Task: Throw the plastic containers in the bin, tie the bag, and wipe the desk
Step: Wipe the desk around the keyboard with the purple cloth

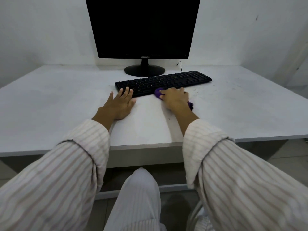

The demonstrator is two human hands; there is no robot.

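A purple cloth (pixel 158 93) lies on the white desk (pixel 58 100), just in front of the black keyboard (pixel 164 82). My right hand (pixel 175 99) lies on top of the cloth with its fingers curled over it; a purple end sticks out by the wrist. My left hand (pixel 120 104) rests flat on the desk with straight, spread fingers, its fingertips touching the keyboard's near left corner. No plastic container, bin or bag is in view.
A black monitor (pixel 143 27) stands at the back middle on a round foot, behind the keyboard. Dark crumbs (pixel 202 92) are scattered on the desk to the right of my right hand. The desk's front edge runs below my forearms.
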